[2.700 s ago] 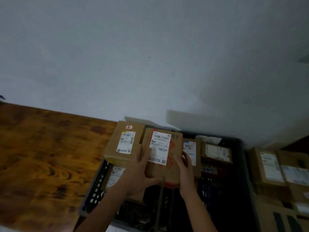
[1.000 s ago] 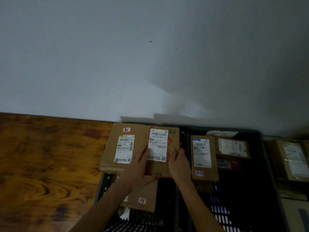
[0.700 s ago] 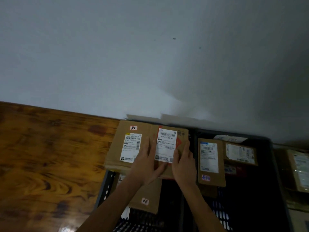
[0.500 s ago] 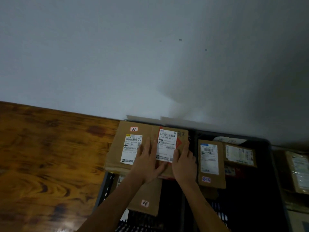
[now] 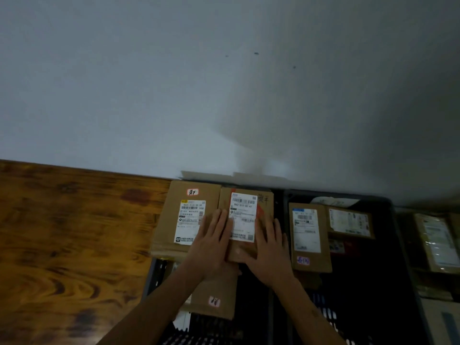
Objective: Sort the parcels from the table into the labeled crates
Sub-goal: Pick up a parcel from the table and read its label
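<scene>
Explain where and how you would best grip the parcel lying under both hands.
Probably grip the parcel by its two long side edges, coming from above. It lies flat, label up, hard against the left box, so a fingertip must first work into that seam.

Plain pale grey-white wall [image 5: 174, 83] filled the upper half, a few small dark specks [image 5: 256, 53] on it. Light was dim, brighter at left, soft shadow falling across the right. Glossy brown wood-grain desk [image 5: 74, 232] butted against the wall at lower left.
</scene>
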